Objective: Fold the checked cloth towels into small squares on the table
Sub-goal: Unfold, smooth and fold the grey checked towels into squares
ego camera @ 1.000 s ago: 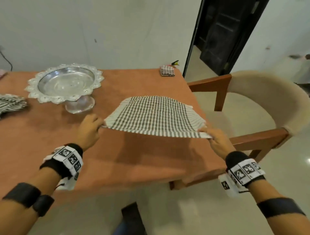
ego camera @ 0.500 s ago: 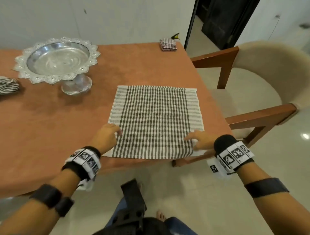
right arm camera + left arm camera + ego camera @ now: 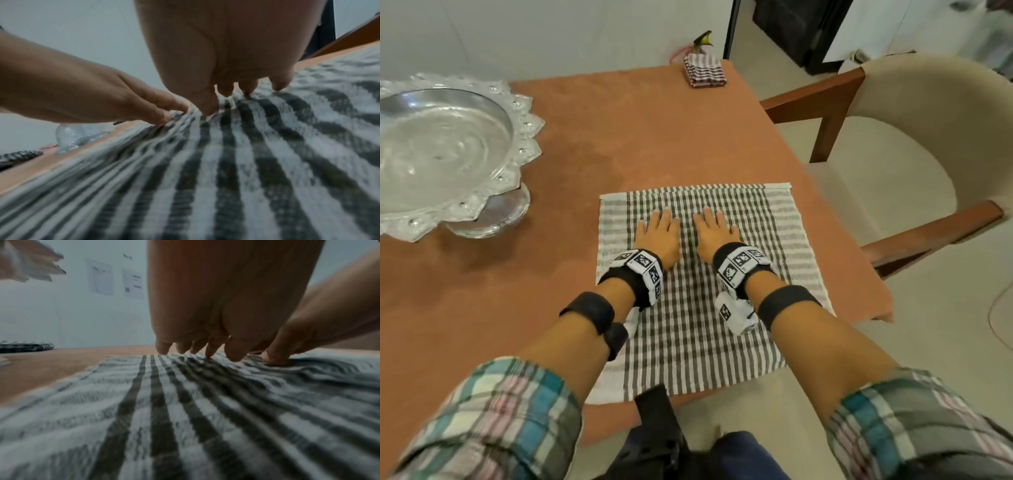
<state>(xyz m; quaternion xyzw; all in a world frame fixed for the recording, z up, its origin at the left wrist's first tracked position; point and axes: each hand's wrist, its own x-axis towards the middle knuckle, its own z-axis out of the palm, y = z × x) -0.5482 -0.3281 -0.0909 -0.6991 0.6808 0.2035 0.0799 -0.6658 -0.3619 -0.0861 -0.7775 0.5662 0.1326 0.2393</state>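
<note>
Both my hands, left (image 3: 658, 236) and right (image 3: 714, 233), press flat, gripping nothing, on towel (image 3: 756, 329); near edge overhangs desk (image 3: 654, 137) (pushing nearward could drag it off).

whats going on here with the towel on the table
A person is folding checked towels. One checked towel lies spread open on the table, its near edge hanging over the table's front edge. The left hand and the right hand rest side by side on its middle, fingers straight and touching the cloth, as if smoothing it; no fold is made in it yet. A small folded towel sits at the far corner, and a silver pedestal bowl stands to the left.
</note>
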